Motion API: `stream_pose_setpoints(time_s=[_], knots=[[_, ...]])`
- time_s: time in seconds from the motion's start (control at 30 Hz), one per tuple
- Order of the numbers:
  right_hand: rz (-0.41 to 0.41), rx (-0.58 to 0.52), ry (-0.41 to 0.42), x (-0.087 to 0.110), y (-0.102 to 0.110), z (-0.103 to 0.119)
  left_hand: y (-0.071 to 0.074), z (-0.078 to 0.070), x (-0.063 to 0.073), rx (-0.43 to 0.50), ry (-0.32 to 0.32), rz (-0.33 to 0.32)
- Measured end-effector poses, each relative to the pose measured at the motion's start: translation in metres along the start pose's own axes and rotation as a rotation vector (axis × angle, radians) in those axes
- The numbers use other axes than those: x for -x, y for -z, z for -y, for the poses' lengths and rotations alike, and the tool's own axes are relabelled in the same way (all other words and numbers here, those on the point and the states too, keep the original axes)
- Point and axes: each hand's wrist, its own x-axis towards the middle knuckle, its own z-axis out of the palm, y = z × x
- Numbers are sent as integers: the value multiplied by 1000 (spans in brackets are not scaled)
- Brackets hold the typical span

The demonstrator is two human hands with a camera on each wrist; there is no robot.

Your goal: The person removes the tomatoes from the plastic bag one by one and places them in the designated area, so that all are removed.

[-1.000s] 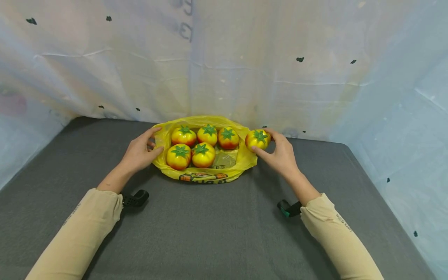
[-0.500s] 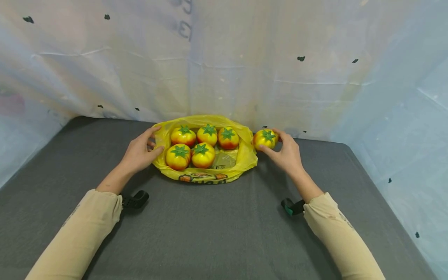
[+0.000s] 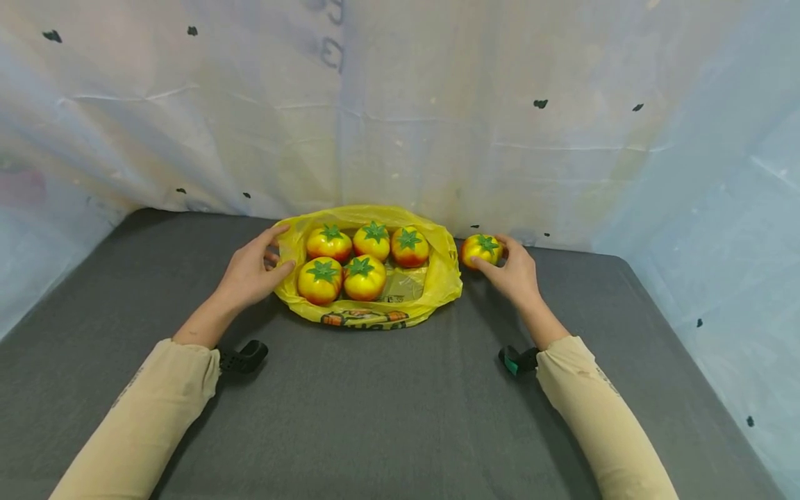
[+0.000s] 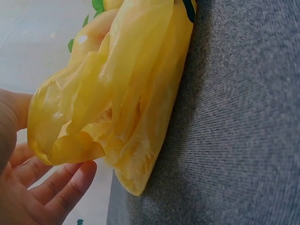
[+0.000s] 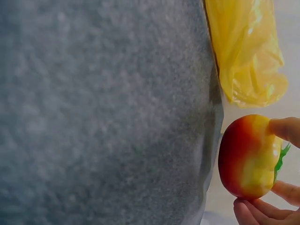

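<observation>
My left hand (image 3: 250, 273) holds the left rim of a yellow plastic bag (image 3: 300, 311), thumb and index finger at the rim. In the left wrist view, other fingers (image 4: 75, 180) lie against the outside of the bag (image 4: 136, 103). Several yellow-red toy tomatoes (image 3: 364, 278) with green star-shaped leaves sit inside the opened bag. Just outside its right end, my right hand (image 3: 515, 278) grips another toy tomato (image 3: 480, 250) between thumb and fingers. Its red underside faces the table in the right wrist view (image 5: 246, 157); whether it touches the cloth, I cannot tell.
Dark grey cloth (image 3: 375, 410) covers the table. A pale plastic sheet (image 3: 412, 104) hangs right behind the bag, and another (image 3: 737, 264) stands at the right. Black bands (image 3: 245, 355) sit at both wrists.
My right hand has carried its tomato rightward off the bag's right rim and slightly lower, beside the bag. The left hand and the tomatoes in the bag have hardly moved.
</observation>
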Motion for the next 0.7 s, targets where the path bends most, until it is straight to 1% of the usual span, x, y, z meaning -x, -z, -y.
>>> stream_pose_setpoints(time_s=[0.33, 0.6, 0.7], knots=[[36, 13, -61, -10, -3, -3, 1, -3, 1, 1, -3, -4], [71, 39, -64, -12, -3, -5, 2, -1, 2, -15, 1, -3], [66, 44, -73, -10, 0, -5, 2, -2, 2, -17, -8, -3]])
